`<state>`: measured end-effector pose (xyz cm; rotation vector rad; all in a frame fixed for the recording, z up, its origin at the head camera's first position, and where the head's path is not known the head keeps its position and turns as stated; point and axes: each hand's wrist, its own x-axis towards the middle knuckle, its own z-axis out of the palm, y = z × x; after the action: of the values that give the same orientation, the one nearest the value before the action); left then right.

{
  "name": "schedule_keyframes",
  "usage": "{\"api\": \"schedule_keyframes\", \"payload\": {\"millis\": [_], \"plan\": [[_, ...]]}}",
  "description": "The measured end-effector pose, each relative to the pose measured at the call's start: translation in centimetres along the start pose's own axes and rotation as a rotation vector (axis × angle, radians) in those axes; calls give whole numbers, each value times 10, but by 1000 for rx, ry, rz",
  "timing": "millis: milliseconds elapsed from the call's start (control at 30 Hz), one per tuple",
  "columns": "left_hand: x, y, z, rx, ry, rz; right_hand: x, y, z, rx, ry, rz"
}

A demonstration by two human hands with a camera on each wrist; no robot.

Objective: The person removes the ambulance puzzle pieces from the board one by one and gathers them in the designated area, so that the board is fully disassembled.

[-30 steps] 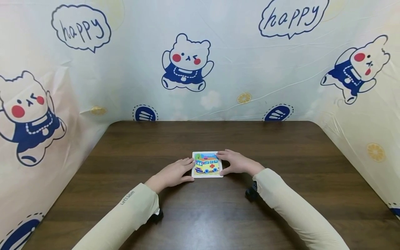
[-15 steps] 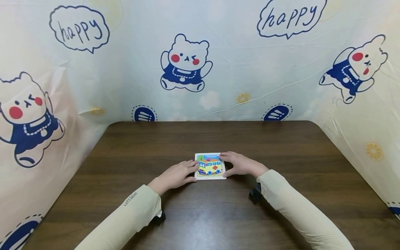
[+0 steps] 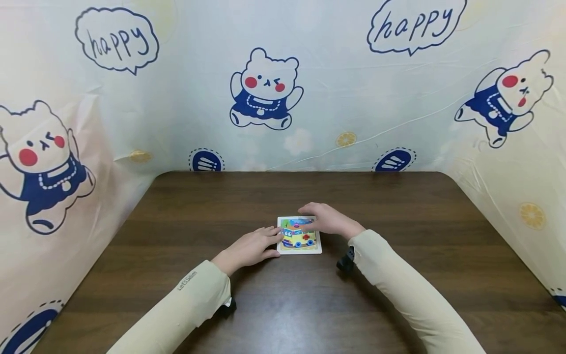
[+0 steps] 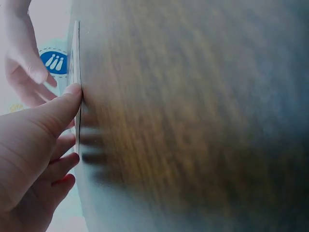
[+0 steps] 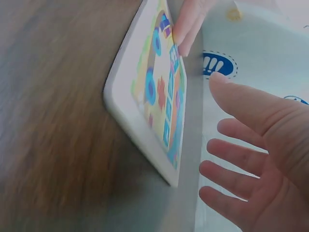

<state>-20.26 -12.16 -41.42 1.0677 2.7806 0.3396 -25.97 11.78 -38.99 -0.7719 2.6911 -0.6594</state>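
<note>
Board [image 3: 305,248]: lies flat on the table [image 3: 221,201], face up, between the two hands; square, thin, with rounded corners.
Left hand [image 3: 251,248]: fingers relaxed, laid at the board's left edge, their tips over the rim; thumb at the near left corner. It grips nothing firmly, and probably steadies that side.
Right hand [image 3: 329,220]: raised above the far right part of the board, fingers loosely bent and spread, holding nothing. The right wrist view shows a gap to the board; the height perhaps leaves room for the fingers to work.
Van [image 3: 297,240]: bright yellow, with a red cross and blue wheels, filling the board's middle; whether seams cut it, I cannot tell.
Rim [image 5: 135,125]: smooth and white, looking like card or plastic, framing the van.
Tabletop: dark brown, wood-grained, with a soft sheen.
Sleeves [image 3: 174,302]: pale, soft cloth, pulled to the wrists.
Backdrop [image 3: 331,98]: creased sheet printed with bears.
</note>
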Motion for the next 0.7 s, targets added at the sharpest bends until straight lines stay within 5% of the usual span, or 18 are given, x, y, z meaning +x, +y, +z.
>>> {"api": "schedule_keyframes", "payload": {"millis": [700], "plan": [[0, 1, -1, -10, -22, -35, 35, -10, 18, 22, -49, 4]]}}
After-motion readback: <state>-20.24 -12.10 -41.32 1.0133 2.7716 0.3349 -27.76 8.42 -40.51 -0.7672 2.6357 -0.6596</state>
